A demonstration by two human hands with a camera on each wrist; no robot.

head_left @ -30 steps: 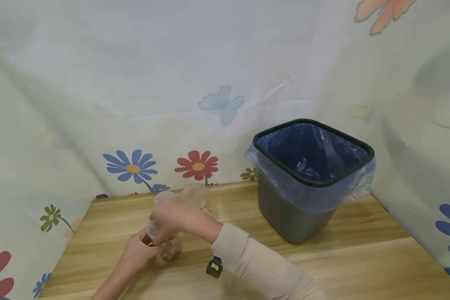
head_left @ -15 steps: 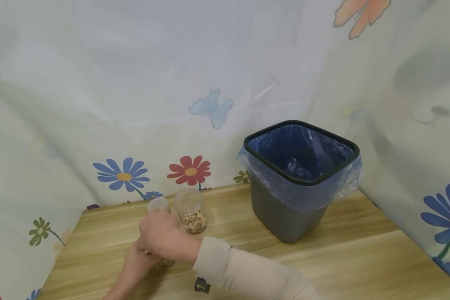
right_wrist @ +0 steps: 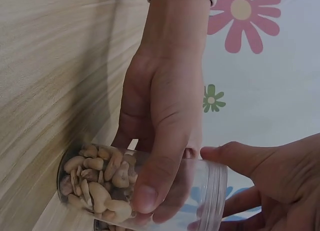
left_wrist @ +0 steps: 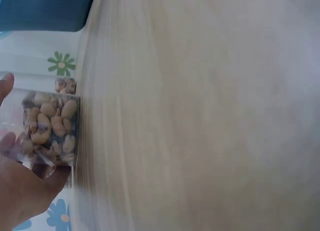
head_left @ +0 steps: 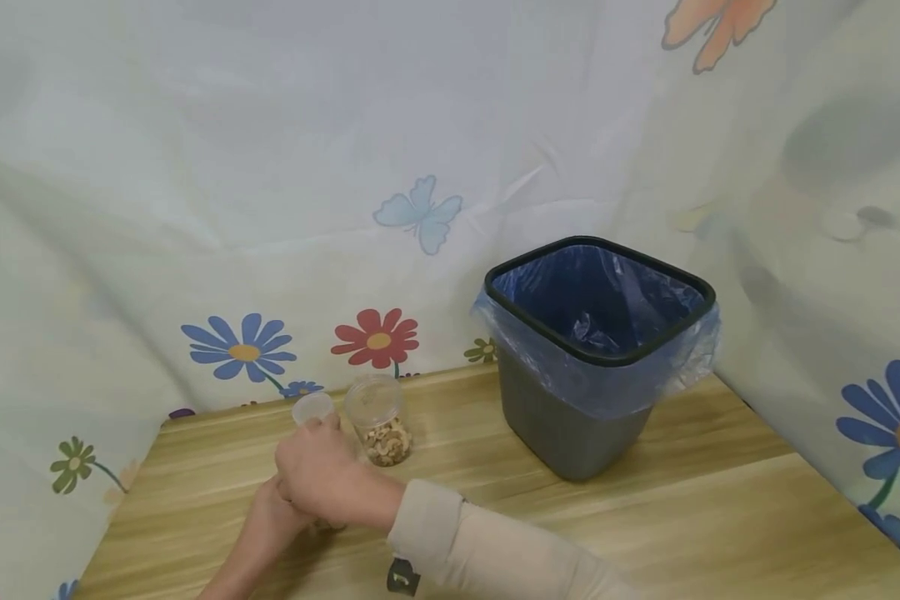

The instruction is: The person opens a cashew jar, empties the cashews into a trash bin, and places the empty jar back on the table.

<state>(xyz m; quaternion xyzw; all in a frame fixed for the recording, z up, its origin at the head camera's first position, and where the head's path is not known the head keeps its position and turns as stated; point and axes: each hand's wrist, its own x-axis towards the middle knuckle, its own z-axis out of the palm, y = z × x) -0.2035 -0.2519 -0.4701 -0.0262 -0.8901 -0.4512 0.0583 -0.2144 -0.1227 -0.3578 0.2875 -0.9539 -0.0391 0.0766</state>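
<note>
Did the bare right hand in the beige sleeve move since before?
Yes: in the head view, the right hand dropped lower against the red printed wall flower, uncovering nuts in the clear round plastic jar behind.

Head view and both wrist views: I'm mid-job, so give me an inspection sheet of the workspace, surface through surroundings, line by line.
Surface: wood-grain table.
Job's things: clear jar of nuts, upright; a second nut jar beyond the hands; a round clear top behind the right hand, the rest hidden.
Clutter: grey bin with a bluish liner, standing on the right.
Hands: left hand grips the first jar's body; right hand grips its top end.
Cables: nothing seen.
Surroundings: pale backdrop printed with flowers and butterflies.
</note>
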